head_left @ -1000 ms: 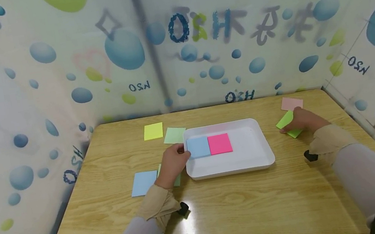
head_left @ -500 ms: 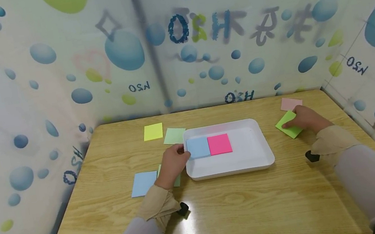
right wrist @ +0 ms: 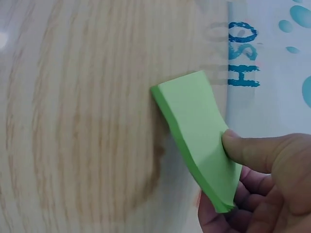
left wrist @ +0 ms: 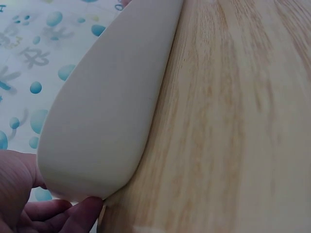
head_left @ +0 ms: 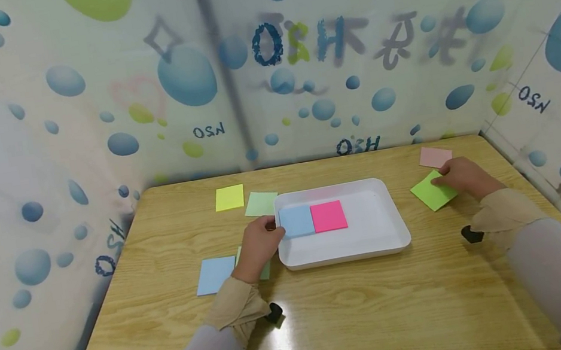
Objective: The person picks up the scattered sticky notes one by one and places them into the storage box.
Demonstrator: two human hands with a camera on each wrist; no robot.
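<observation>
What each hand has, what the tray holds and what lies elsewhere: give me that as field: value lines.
Left hand: grips left side of tray
Right hand: holds lime pad
In tray: blue square, hot-pink square
Table, left: yellow square, pale green square, second blue square, partly hidden green square
Table, right: dusty-pink square

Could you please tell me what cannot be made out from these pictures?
Head view: part of the nearer pale green pad, hidden by the left hand.
Left wrist view: the inside of the white tray, hidden by its outer wall.
Right wrist view: part of the right hand, cut off by the picture edge.
</observation>
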